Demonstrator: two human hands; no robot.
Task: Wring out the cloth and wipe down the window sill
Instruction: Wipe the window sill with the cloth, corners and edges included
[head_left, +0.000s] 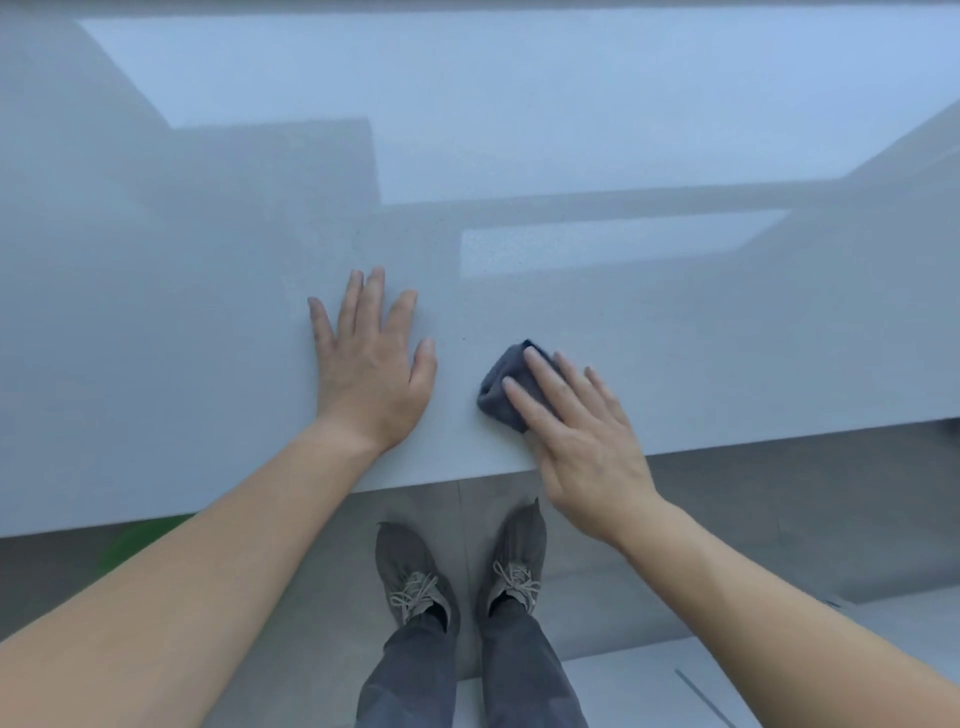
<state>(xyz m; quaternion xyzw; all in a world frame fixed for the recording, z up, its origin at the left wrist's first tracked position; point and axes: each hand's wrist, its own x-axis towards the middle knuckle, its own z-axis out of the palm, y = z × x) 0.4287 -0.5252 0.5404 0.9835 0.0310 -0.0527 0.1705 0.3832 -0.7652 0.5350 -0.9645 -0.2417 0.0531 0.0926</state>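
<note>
The cloth (501, 382), dark grey and bunched into a small wad, lies on the sill (675, 338) close to its near edge, a little right of the middle. The right hand (582, 441) lies flat on top of it, fingers straight and slightly fanned, pressing down on it rather than gripping, so only the far left part of the wad shows past the fingertips. The left hand (371, 364) rests palm down on the bare sill just beside it, fingers spread wide, not touching the cloth. The sill is pale grey and glossy, throwing back bright reflections. Below its edge the person's grey shoes (415, 571) stand on a grey tiled floor (727, 519).
</note>
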